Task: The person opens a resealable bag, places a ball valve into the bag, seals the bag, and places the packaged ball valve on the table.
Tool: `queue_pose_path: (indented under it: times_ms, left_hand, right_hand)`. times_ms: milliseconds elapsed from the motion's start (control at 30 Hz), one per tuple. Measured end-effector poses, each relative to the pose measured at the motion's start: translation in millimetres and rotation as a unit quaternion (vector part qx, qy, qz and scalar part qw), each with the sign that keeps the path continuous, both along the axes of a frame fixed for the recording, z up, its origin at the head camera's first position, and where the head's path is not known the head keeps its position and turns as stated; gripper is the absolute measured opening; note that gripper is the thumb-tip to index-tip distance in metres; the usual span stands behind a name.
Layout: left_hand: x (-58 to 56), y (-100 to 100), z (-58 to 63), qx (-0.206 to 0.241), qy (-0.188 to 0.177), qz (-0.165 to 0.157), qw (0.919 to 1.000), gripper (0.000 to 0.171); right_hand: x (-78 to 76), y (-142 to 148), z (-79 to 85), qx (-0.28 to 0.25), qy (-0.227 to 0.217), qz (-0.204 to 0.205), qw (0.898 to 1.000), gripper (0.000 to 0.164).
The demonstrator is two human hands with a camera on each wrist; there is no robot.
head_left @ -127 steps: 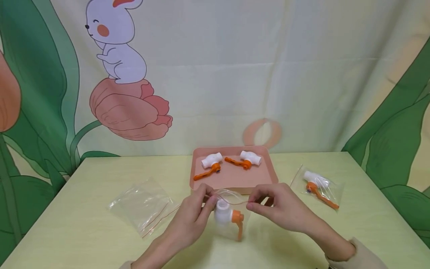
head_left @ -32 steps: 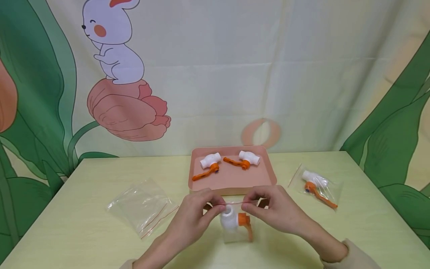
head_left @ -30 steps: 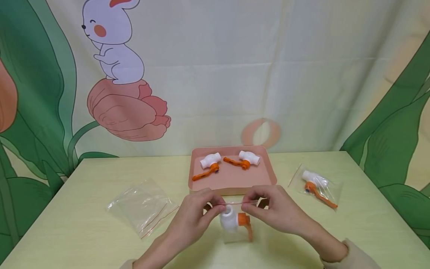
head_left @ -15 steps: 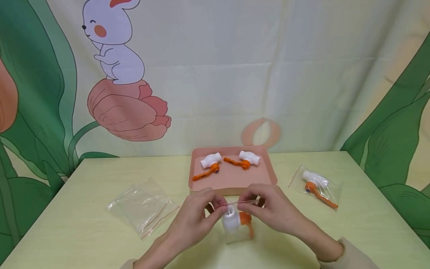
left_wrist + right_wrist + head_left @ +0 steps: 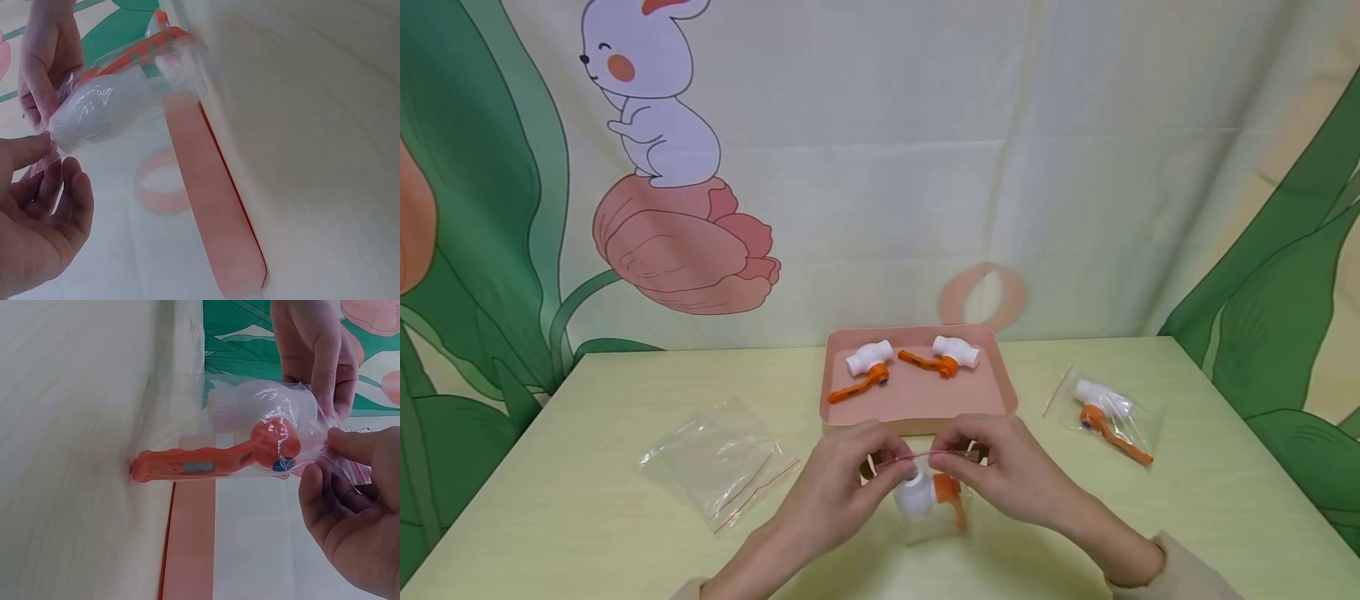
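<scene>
Pinching a valve-filled bag (image 5: 942,512) at its mouth (image 5: 919,455), both hands (image 5: 852,479) (image 5: 1000,467) leave its sealing unclear; one bagged valve (image 5: 1103,407) looks done, two loose valves (image 5: 869,357) (image 5: 956,352) remain.

Bag mouth (image 5: 920,455): seen looped open 4.2 s ago; now drawn flat, its red line pulled from a sagging curve to nearly straight.
Left grip (image 5: 842,477): displaced rightward along the mouth over the same interval.
Right grip (image 5: 1017,468): displaced leftward, toward the other.
Gap between fingertips: reduced from wide to narrow.
Bagged valve (image 5: 916,497): carried rightward and slightly lower in the head view; its end opening, plainly exposed 1.1 s ago, is now largely covered by the left fingertips.
</scene>
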State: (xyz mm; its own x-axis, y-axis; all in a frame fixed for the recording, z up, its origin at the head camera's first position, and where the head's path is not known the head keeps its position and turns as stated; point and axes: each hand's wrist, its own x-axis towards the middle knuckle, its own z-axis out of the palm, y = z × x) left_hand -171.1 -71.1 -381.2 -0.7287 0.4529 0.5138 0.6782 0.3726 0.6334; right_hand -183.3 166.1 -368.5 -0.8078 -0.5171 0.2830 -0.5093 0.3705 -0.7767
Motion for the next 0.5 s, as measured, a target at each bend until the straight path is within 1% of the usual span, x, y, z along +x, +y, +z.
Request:
queue_pose_path:
  times_ms: [133,200,367,500]
  left_hand:
    - [1.6,0.6,0.8,-0.011,0.003,0.007,0.9999,0.011]
    - [2.2,0.3,1.0,-0.015,0.001,0.01,0.9998,0.011]
    - [2.3,-1.9,0.9,-0.015,0.0,0.02,0.9997,0.012]
    - [1.3,-2.7,1.9,-0.022,0.005,0.026,0.9994,0.014]
  right_hand:
    - [-0.5,1.3,0.2,0.001,0.01,0.003,1.0,0.005]
    - [-1.0,3.0,1.0,-0.004,0.008,0.007,1.0,0.005]
    - [-2.1,6.8,3.4,-0.017,-0.023,0.013,1.0,0.007]
    - [-2.2,7.4,4.1,-0.017,-0.042,0.014,0.999,0.005]
